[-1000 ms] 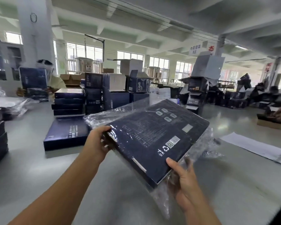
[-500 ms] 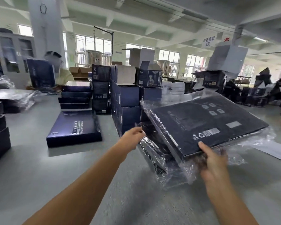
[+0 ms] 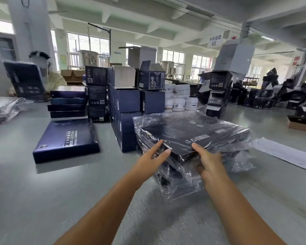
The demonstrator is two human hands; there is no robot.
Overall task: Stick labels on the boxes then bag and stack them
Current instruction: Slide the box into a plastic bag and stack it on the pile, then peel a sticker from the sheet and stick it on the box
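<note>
A flat dark box in a clear plastic bag lies on top of a pile of bagged boxes at the table's right of centre. My right hand grips its near edge, thumb on top and fingers underneath. My left hand is beside the box's near left corner with straight fingers, the fingertips touching the bag. A bare dark blue flat box lies on the table to the left.
Behind stand a stack of flat blue boxes, taller dark blue cartons and white jars. A white paper sheet lies at right. Bagged boxes sit at far left. A person in pale clothing stands at the back left.
The bagged box has come down from mid-air onto the pile at right. My left hand has let go of it and opened. The camera has turned right.
</note>
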